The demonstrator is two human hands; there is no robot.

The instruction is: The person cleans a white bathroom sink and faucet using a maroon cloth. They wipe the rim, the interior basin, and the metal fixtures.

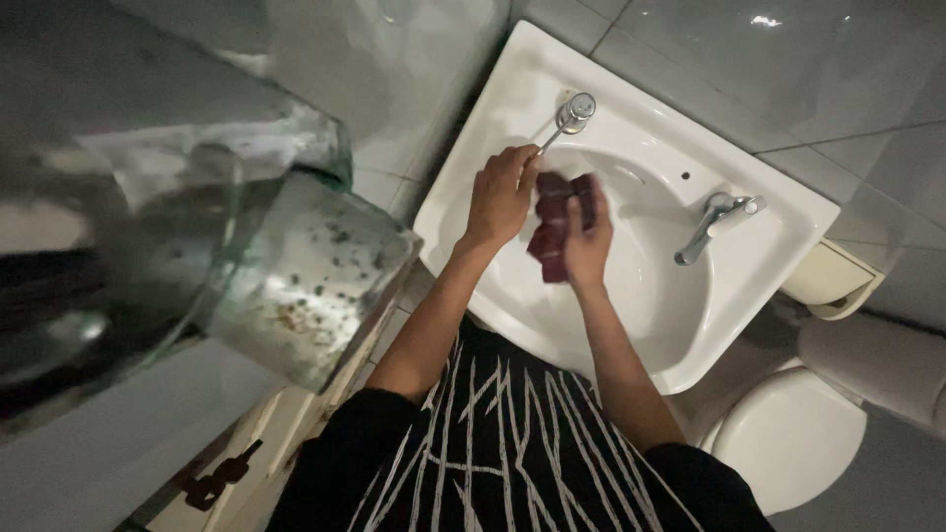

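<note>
Both of my hands are over the bowl of a white washbasin (650, 296). My right hand (589, 241) grips a dark red cloth (554, 225), which hangs bunched between the two hands. My left hand (501, 194) is closed on the cloth's left edge, just below a chrome tap (572, 113) at the basin's back left. No water can be seen running.
A second chrome tap (711, 225) stands on the basin's right rim. A white toilet (788, 438) sits at lower right beside a toilet-roll holder (833, 281). A glass shelf (305, 276) with rust-coloured specks juts out at left. Grey tiles cover the wall.
</note>
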